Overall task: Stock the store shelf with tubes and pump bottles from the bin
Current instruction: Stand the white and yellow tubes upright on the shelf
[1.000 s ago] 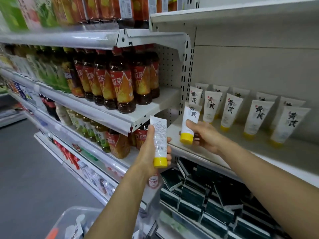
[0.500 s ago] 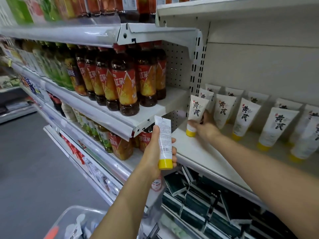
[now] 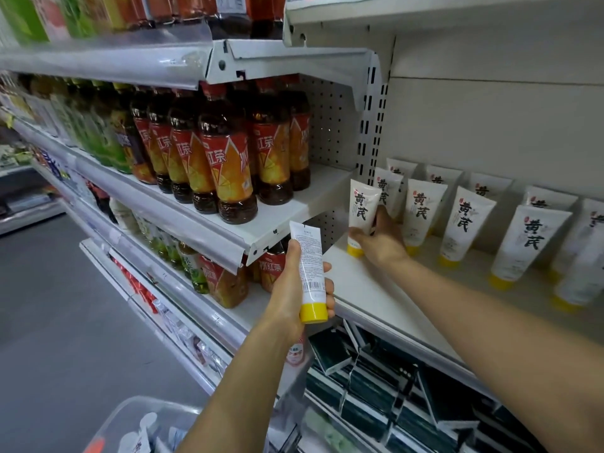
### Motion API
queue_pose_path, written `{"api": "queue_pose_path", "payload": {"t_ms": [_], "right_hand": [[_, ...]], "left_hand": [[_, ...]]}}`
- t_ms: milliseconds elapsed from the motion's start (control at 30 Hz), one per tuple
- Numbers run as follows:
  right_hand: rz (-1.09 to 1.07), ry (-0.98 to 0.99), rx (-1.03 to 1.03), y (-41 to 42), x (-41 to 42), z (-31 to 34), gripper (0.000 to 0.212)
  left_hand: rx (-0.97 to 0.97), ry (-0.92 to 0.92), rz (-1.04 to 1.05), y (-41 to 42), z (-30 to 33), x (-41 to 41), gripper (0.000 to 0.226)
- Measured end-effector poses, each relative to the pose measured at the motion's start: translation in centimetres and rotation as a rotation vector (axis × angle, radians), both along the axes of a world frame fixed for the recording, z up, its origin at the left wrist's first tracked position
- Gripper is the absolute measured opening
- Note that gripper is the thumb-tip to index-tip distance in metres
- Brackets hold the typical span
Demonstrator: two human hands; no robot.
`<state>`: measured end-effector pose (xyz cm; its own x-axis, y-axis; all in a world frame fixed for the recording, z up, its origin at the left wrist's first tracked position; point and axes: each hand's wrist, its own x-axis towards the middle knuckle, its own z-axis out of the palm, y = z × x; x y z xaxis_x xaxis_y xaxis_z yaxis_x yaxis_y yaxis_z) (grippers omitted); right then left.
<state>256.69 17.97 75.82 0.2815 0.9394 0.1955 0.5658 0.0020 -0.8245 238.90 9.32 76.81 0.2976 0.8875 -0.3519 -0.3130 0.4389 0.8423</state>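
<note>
Head view, near to far: at 7 o'clock the clear bin [image 3: 137, 416] shows its rim, with white items inside. Your left hand [image 3: 294, 289] at centre has its fingers wrapped around a white tube [image 3: 309, 266], yellow cap down, printed back and barcode facing you. Beyond it, at 1 o'clock, your right hand [image 3: 380, 237] pinches a second tube [image 3: 362, 214], cap resting on the white shelf [image 3: 366, 289], black characters facing out. Past that, toward 3 o'clock, matching shelved tubes [image 3: 464, 223] stand leaning back in rows. At 10 o'clock stand tea bottles [image 3: 225, 171].
</note>
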Motion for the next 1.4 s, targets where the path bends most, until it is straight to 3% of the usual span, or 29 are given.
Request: {"api": "queue_pose_path", "payload": {"t_ms": [333,467,567,733,933,1033,1133,1200,1300,1400], "right_hand": [[-0.018,-0.006,-0.024,-1.8,0.6,-0.7,0.052],[-0.032,-0.008,-0.027,-4.0,1.1,-0.9,0.031],[0.088,0.156,0.007,-5.9,1.1,-0.6,0.008],[0.31,0.335,-0.08,-9.8,0.7,0.7,0.037],[0.48,0.415,-0.209,-11.3,0.2,1.3,0.033],[0.485,0.321,-0.212,-11.6,0.4,1.6,0.027],[0.497,0.363,-0.198,-11.9,0.7,1.8,0.019],[0.487,0.377,-0.163,-11.9,0.9,1.8,0.024],[0.402,0.309,-0.091,-11.7,1.6,1.9,0.034],[0.253,0.26,-0.006,-11.0,2.9,2.0,0.029]], "left_hand": [[-0.008,-0.062,0.031,0.0,-0.3,1.1,0.077],[-0.02,-0.076,0.074,0.0,-0.6,2.1,0.077],[-0.032,-0.066,0.146,-0.2,-0.7,3.0,0.066],[0.02,0.039,0.225,-0.6,-0.3,4.2,0.036],[0.132,0.059,0.252,-1.2,-0.4,5.7,0.036],[0.159,0.081,0.217,-1.5,-0.3,6.1,0.031],[0.178,0.053,0.176,-2.0,0.5,6.5,0.028],[0.196,0.042,0.147,-2.5,1.3,6.7,0.026],[0.241,0.086,0.124,-2.7,1.6,6.4,0.026],[0.244,0.151,0.158,-2.6,1.4,5.9,0.026]]}}
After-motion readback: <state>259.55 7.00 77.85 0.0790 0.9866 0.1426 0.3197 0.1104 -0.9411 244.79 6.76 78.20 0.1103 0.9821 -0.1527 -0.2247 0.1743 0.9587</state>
